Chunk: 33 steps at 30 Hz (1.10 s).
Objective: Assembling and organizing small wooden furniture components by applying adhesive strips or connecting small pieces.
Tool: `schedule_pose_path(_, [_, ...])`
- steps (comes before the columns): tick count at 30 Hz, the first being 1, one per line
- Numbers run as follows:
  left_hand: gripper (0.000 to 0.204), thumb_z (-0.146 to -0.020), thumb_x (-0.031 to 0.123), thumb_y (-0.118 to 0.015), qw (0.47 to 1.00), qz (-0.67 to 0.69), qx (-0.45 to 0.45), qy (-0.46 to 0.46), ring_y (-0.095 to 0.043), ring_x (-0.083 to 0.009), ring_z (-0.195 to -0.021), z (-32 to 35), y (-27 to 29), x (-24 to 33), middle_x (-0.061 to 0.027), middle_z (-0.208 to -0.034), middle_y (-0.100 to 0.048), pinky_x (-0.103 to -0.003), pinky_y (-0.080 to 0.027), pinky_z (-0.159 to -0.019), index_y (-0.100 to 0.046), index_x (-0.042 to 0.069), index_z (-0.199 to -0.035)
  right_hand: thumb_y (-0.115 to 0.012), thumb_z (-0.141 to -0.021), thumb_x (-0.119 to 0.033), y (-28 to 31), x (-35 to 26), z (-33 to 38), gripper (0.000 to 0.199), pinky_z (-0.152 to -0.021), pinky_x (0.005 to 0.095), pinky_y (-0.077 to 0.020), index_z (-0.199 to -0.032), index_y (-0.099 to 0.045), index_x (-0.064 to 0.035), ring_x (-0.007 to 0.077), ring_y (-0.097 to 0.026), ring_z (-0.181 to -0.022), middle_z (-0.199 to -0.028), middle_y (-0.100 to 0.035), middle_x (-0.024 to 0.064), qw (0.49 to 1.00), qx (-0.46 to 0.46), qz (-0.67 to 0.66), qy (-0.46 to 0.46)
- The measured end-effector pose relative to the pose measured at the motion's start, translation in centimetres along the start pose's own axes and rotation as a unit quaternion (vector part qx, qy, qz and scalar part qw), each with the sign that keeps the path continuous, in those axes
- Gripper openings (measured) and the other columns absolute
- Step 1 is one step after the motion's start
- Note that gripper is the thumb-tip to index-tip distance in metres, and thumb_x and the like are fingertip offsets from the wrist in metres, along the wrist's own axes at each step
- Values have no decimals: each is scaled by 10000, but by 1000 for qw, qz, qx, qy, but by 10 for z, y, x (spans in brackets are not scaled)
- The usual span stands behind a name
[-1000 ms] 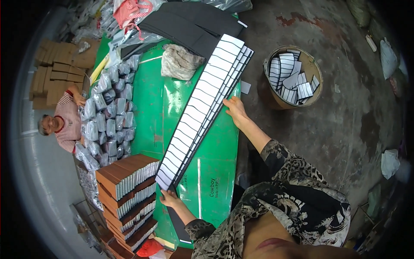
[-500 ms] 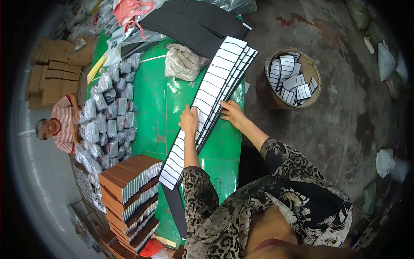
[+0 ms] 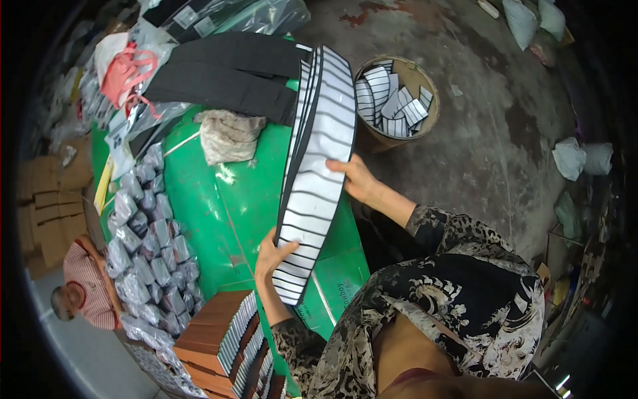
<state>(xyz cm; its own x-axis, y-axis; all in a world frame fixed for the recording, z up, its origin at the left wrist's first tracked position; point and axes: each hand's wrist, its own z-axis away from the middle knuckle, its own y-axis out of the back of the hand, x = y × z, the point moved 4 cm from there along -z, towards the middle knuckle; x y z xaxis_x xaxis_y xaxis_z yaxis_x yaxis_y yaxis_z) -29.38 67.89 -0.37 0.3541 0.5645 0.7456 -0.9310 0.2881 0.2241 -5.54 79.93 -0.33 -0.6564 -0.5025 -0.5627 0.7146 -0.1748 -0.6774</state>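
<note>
Green sheeting covers a long table (image 3: 199, 193) beside a stained grey floor (image 3: 492, 100), where a round bin (image 3: 411, 74) of striped offcuts (image 3: 391, 105) stands just off the table's right edge. From the head view, I see the worker gripping a layered bundle of white strips with black lines (image 3: 318, 146), slanting above that same right edge. Its near end is pinched by the left hand (image 3: 269, 256), thumb on the white face; the right hand (image 3: 359, 178) grasps its outer side about midway, thumb also on top. Black panels (image 3: 226, 66) lie toward the table's far end, partly behind the strips, with a crumpled pale cloth (image 3: 229, 136) just below them. Grey wrapped packets (image 3: 149, 256) crowd the left edge, and brown stacks (image 3: 212, 326) rise by the near left corner. Past the packets, I notice someone in a striped top (image 3: 92, 282).
</note>
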Motion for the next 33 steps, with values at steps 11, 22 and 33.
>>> schedule_pose_path(11, [598, -718, 231, -731, 982, 39, -112, 147, -568, -229, -990, -14, -114, 97, -166, -1116, -588, -322, -422, -904, -515, -70, -1187, -661, -789, -73, 97, -195, -33, 323, -820, 282, -466, -1060, -569, 77, 166, -589, -897, -955, -635, 95, 907, 71, 361, 204])
schedule_pose_path(22, [1058, -752, 800, -169, 830, 458, -249, 196, -445, -222, -1198, -176, -248, 163, -150, -1356, -409, -337, -350, -1016, -267, -54, -1370, -549, -761, -65, 200, -212, -39, 141, -1015, 432, -278, -815, -665, -126, 159, -521, -1010, -932, -629, -37, 686, -280, 607, 288])
schedule_pose_path(33, [814, -675, 4, -712, 976, 174, -40, 128, -597, -290, -961, -374, -332, 197, -261, -1172, -519, -340, -510, -788, -244, -103, -1333, -544, -823, -32, 319, -274, -104, 410, -1020, 406, -310, -1231, -506, -66, 325, -393, -1214, -1290, -430, 167, 728, 185, 617, 236])
